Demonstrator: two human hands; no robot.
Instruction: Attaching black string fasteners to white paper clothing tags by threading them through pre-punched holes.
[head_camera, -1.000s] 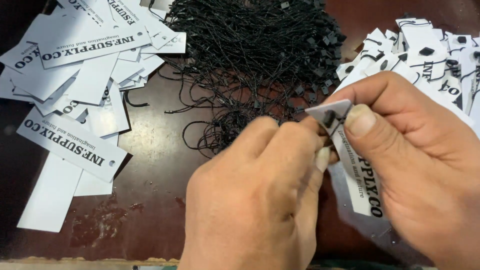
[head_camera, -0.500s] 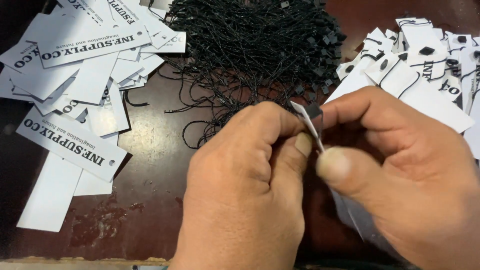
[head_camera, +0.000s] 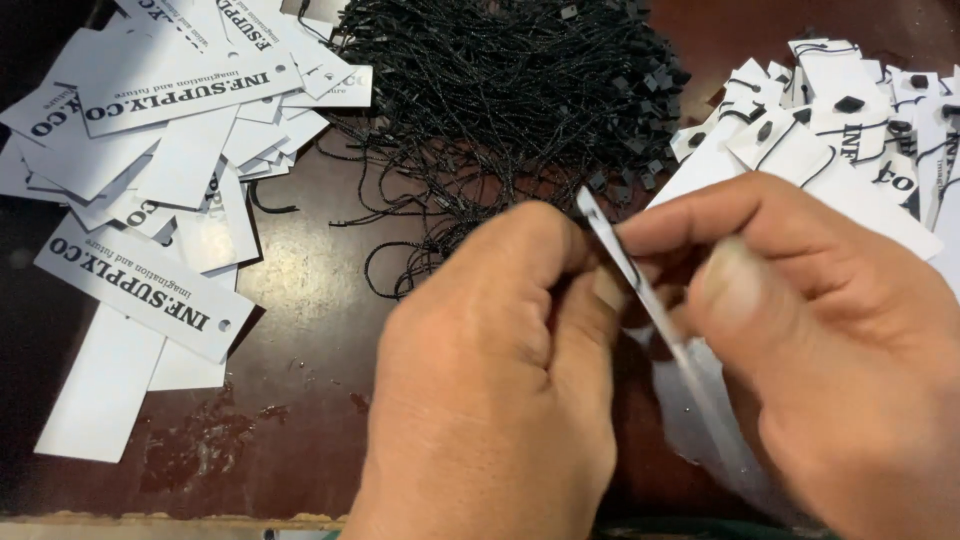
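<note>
My right hand (head_camera: 810, 340) pinches a white paper tag (head_camera: 630, 265) between thumb and forefinger, and the tag stands edge-on to the camera. My left hand (head_camera: 490, 390) is closed against the tag's left face, fingertips touching it near its top end. Whether a black string runs between the left fingers is hidden. Just behind both hands lies a large tangle of black looped strings (head_camera: 510, 90) with small square clasps.
A loose heap of white printed tags (head_camera: 170, 150) covers the left of the dark brown table (head_camera: 300, 310). A second pile of tags with black strings attached (head_camera: 850, 130) lies at the right. A stained patch marks the table near the front edge.
The tag has turned from lying flat, its printed face up, to standing edge-on between my hands. My left fingers have closed in against it.
</note>
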